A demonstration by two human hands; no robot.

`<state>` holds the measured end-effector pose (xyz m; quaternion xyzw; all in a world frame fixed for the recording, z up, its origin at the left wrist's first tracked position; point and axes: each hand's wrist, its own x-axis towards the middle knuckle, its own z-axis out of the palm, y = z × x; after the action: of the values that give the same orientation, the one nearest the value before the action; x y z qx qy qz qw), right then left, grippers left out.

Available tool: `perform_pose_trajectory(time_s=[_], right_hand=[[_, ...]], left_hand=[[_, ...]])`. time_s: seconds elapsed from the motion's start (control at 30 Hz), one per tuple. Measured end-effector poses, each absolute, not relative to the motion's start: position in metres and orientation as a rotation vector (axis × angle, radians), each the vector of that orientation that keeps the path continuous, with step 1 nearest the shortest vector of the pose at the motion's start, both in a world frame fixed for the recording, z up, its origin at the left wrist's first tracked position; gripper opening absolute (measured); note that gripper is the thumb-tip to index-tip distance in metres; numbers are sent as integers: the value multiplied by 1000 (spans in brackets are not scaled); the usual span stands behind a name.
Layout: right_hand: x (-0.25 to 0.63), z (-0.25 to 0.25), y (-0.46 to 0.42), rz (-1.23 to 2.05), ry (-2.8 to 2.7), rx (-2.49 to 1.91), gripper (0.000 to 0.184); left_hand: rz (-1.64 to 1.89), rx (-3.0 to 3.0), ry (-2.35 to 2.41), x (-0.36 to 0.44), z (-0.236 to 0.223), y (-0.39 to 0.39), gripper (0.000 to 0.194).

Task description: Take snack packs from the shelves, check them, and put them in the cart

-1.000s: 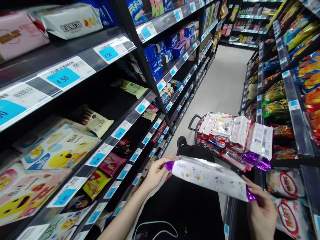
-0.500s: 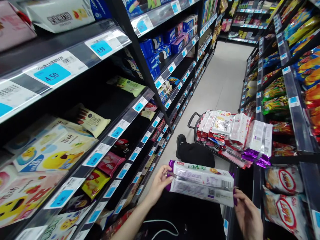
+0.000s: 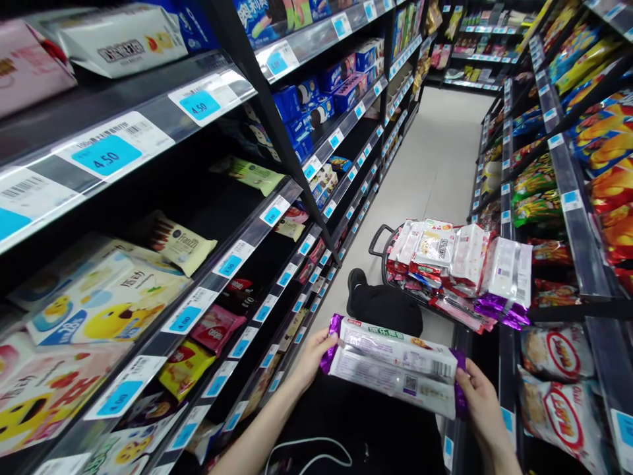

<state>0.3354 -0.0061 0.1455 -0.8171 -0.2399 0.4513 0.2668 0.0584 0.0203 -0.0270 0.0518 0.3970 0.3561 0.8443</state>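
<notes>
Pinching purple-ended packet [image 3: 393,361] endwise, left grip [image 3: 315,351], right grip [image 3: 479,390]; blue tag [image 3: 107,156] reads "4.50"

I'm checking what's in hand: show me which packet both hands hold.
The white packet with purple ends: left hand on one end, right hand on the other. Neither hand holds the packets in the basket.

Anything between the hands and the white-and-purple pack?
Nothing visible. The left hand directly grips the white-and-purple pack at its left purple end, and the right hand grips its right purple end.
</notes>
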Motion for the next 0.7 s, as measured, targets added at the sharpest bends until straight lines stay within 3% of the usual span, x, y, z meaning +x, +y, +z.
perform_pose_trajectory(time_s=[0.2,0.47,0.7], right_hand=[[319,135,-1,959,-643,-2107,37],[330,160,-8,703,-911,-2215,35],[330,133,6,799,-941,-2230,40]], left_hand=[[745,-84,809,77,-38,27,41],[848,261,967,43,-12,45,40],[804,401,968,57,-16,66,40]])
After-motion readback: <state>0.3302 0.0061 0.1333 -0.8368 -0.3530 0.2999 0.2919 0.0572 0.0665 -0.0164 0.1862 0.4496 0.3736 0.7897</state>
